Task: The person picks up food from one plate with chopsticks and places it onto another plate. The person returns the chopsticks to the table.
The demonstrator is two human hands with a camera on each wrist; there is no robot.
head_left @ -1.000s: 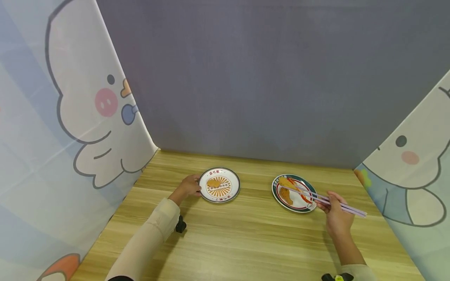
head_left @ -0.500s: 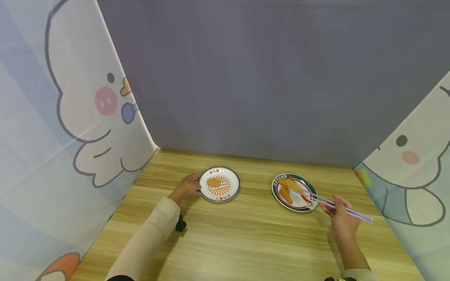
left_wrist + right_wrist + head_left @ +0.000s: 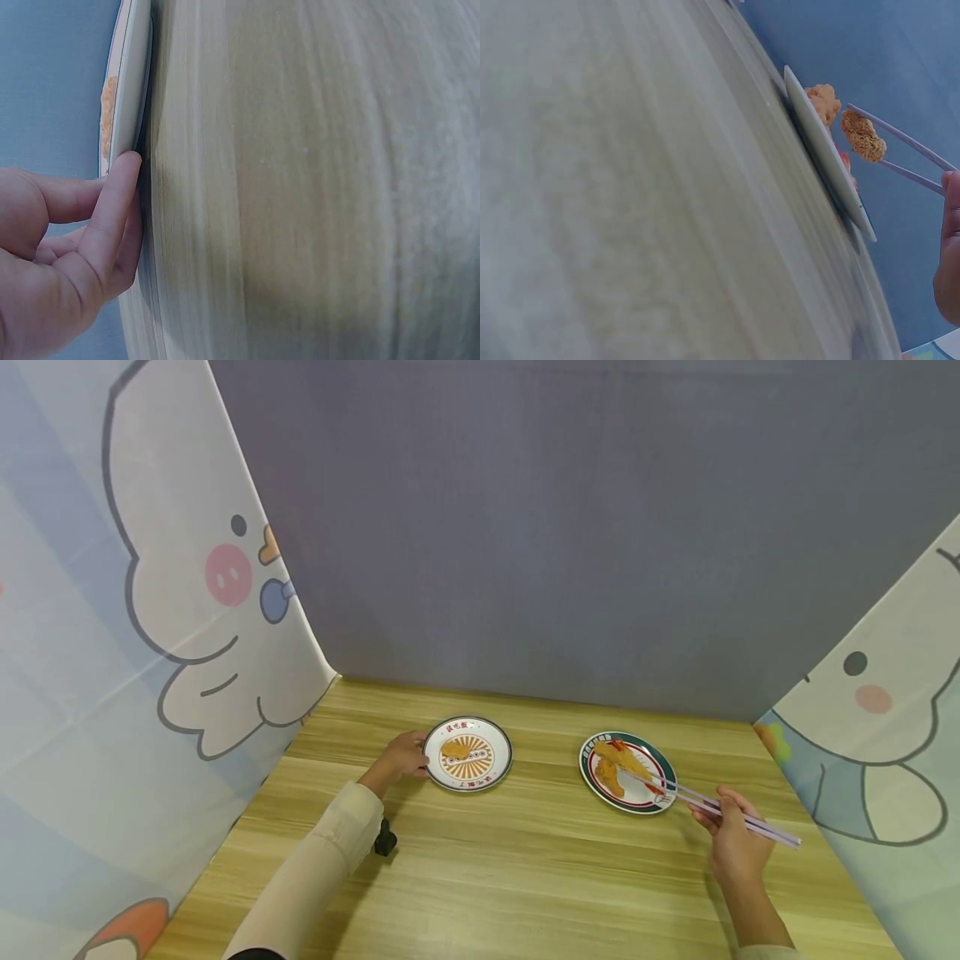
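My left hand [image 3: 405, 755] pinches the left rim of a white plate [image 3: 498, 752] printed with an orange sunburst. The left wrist view shows the thumb on top and fingers [image 3: 109, 214] at the underside. A small fried piece [image 3: 455, 749] lies on this plate. My right hand [image 3: 738, 843] holds lilac chopsticks [image 3: 776, 833] over a green-rimmed plate [image 3: 636, 795]. Between their tips is a breaded fried piece [image 3: 862, 135], which appears raised above the plate in the right wrist view. Another fried piece [image 3: 823, 103] rests there, with red bits [image 3: 845, 159] nearby.
Both plates stand toward the back of a wood-grain table [image 3: 525, 877]. A grey backdrop [image 3: 525, 527] rises behind it. Cartoon-printed curtains flank the table, one on the left [image 3: 187, 635] and one on the right [image 3: 870, 735].
My right hand has drawn back toward the lower right with the chopsticks. Their tips have shifted from across the food to the nearer fried piece. My left hand and both plates stay put.
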